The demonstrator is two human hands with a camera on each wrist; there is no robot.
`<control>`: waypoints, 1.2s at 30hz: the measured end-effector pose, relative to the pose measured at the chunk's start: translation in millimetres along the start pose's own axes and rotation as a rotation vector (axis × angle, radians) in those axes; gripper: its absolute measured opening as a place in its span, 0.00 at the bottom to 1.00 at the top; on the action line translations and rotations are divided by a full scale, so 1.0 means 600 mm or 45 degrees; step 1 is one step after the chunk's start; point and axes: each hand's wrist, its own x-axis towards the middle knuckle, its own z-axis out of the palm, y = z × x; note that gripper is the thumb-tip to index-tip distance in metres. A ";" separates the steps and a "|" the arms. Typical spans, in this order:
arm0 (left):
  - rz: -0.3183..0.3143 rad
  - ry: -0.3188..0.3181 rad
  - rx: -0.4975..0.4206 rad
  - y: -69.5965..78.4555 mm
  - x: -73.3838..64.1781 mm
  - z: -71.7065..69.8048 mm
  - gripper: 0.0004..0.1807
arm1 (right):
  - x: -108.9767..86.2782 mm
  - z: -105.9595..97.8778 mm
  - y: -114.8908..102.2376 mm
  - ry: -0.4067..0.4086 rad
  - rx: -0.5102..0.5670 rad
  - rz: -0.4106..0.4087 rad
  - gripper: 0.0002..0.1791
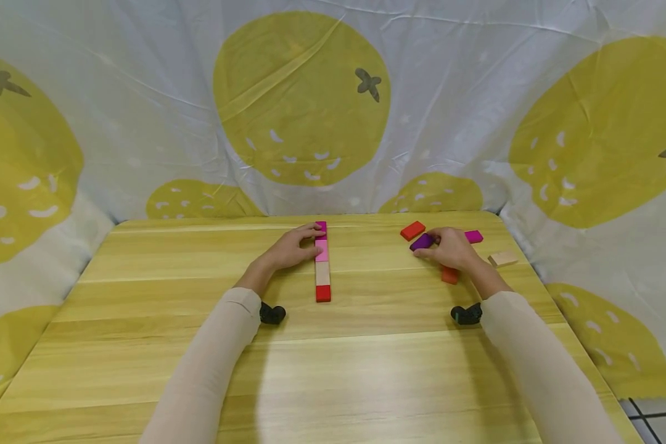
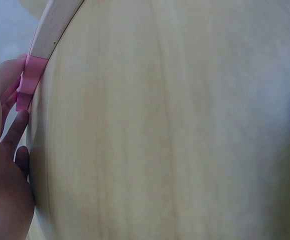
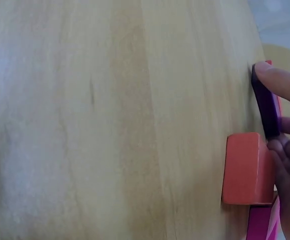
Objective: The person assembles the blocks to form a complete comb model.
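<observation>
Wooden table (image 1: 144, 345), lemon-print cloth (image 1: 144, 123) backdrop, left fingers (image 1: 311, 237) touching block row (image 1: 322, 271), right fingers (image 1: 430, 237) pinching purple block (image 1: 420, 242)

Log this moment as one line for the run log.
left hand: steadies row of flat coloured blocks | right hand: pinches dark purple flat block | loose: red block, beige block | surface: wooden table

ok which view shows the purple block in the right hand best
The head view: the purple block shows whole there, pinched by the right hand beside loose blocks. The right wrist view shows only its dark edge under fingertips. The left wrist view misses it.
</observation>
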 end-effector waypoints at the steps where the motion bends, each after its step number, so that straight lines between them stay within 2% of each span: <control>1: -0.001 -0.001 -0.001 0.000 0.000 0.000 0.29 | 0.001 0.000 0.001 -0.004 0.009 0.001 0.40; 8: 0.006 0.000 0.008 0.002 -0.002 -0.001 0.29 | -0.004 0.000 0.006 -0.017 0.132 -0.007 0.39; 13: 0.007 0.004 0.011 0.001 -0.002 0.000 0.29 | -0.008 0.000 0.000 -0.016 0.125 -0.047 0.39; 26: 0.014 0.002 0.006 -0.001 -0.001 0.001 0.29 | -0.008 0.016 -0.035 -0.032 0.115 -0.184 0.39; 36: 0.007 -0.002 0.000 0.001 -0.002 0.000 0.29 | -0.015 0.032 -0.075 -0.086 0.207 -0.307 0.36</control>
